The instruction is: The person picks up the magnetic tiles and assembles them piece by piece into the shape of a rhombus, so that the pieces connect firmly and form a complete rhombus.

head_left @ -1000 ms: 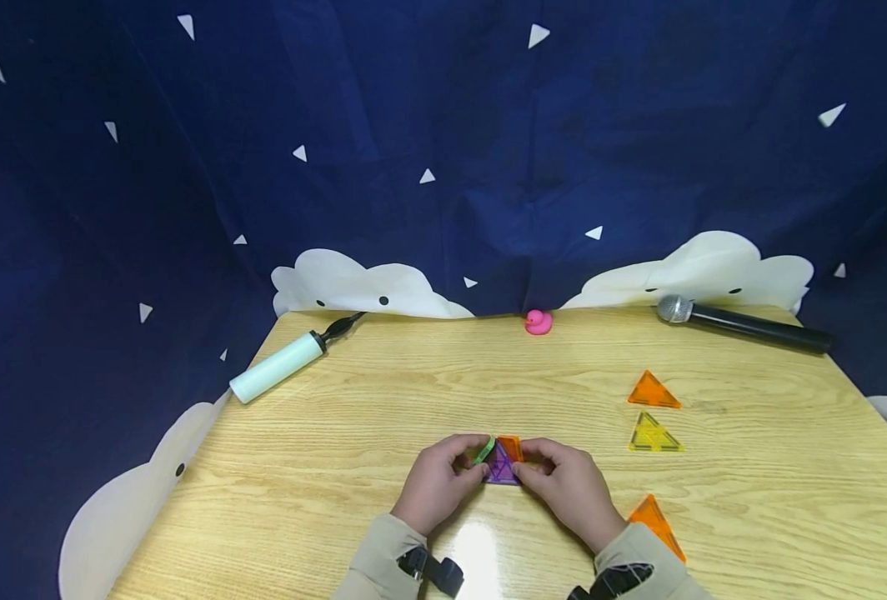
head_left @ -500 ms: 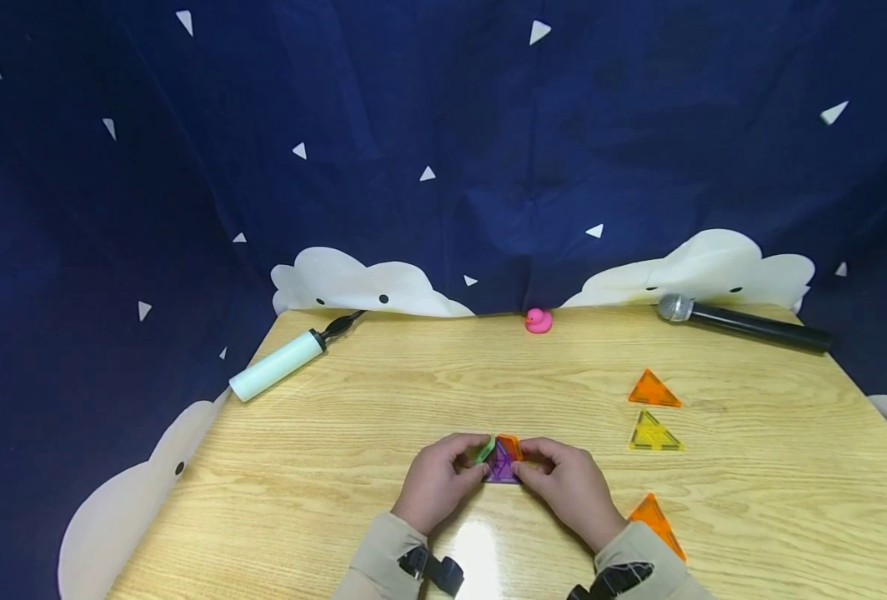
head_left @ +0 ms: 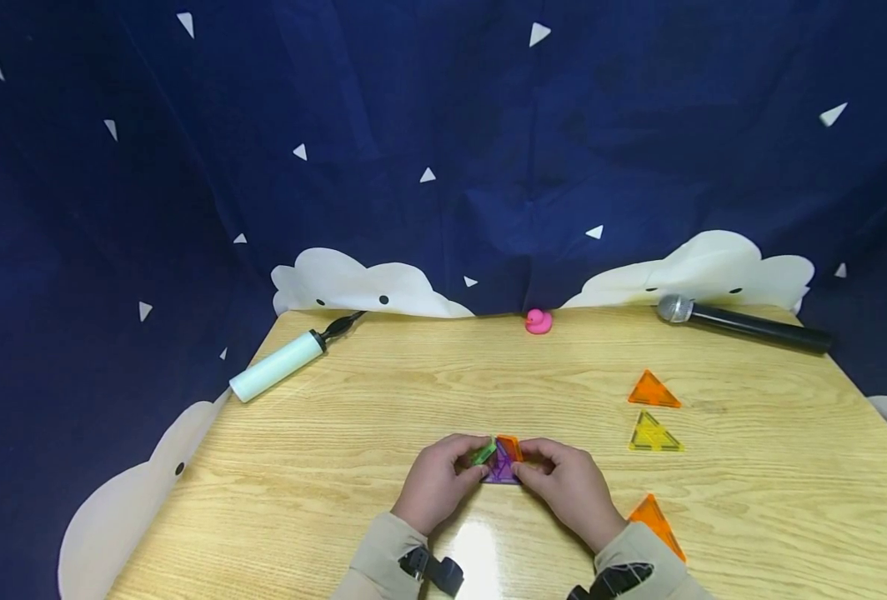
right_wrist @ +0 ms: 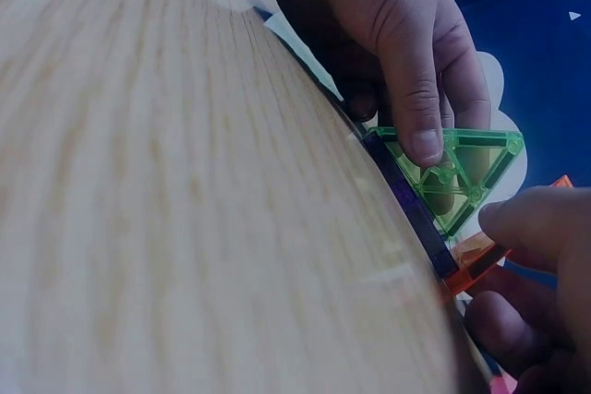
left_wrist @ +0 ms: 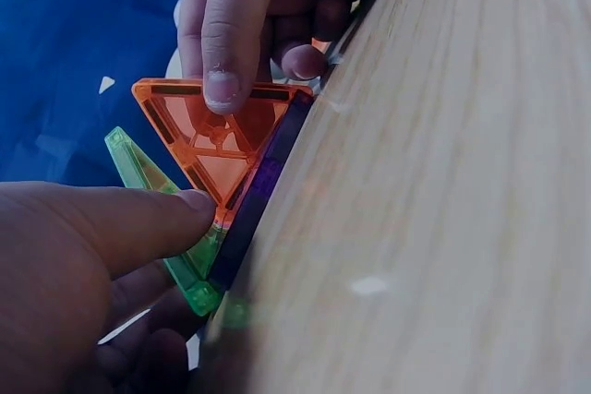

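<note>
A purple triangular magnetic tile lies flat on the table between both hands. My left hand pinches a green triangular magnetic tile between thumb and fingers, tilted up along the purple tile's left edge. On the other side, my right hand holds an orange triangular magnetic tile by its edge, its thumb on the face. This orange tile also stands tilted up from the purple one. In the left wrist view, the lower ends of the green and orange tiles come close together beside the purple tile.
Right of the hands lie a yellow triangular tile, an orange one behind it, and another orange one beside the right sleeve. Farther back are a pink rubber duck, a microphone and a pale hand pump.
The green tile has tipped a little outward to the left, so more of its face shows. Both hands and the orange tile stay nearly in place.
</note>
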### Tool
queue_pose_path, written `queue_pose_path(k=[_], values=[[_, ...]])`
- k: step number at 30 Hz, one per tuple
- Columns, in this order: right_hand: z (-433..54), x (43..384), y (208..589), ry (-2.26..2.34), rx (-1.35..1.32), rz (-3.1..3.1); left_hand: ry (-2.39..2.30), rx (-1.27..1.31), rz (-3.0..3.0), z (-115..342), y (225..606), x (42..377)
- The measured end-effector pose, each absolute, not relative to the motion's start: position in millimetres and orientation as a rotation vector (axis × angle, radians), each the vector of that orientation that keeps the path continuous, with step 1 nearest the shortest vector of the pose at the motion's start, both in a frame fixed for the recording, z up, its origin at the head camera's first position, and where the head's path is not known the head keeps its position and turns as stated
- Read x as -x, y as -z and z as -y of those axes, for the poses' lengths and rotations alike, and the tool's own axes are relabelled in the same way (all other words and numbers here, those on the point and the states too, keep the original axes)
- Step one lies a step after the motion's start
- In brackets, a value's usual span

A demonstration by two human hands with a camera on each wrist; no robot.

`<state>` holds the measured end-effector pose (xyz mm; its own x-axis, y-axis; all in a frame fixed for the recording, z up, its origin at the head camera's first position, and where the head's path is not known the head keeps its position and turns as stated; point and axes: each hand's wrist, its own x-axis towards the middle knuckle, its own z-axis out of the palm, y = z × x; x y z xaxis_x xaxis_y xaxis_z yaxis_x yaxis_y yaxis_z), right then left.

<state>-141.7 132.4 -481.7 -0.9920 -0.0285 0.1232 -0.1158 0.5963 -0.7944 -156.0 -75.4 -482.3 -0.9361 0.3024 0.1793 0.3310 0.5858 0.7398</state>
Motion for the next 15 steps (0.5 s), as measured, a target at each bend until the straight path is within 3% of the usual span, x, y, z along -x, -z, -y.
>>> queue_pose_path(k=[15], values=[[-132.2,142.9,484.3,-1.359,-0.110,2.724,1.245,0.544,2.803,75.5,480.8,155.8]])
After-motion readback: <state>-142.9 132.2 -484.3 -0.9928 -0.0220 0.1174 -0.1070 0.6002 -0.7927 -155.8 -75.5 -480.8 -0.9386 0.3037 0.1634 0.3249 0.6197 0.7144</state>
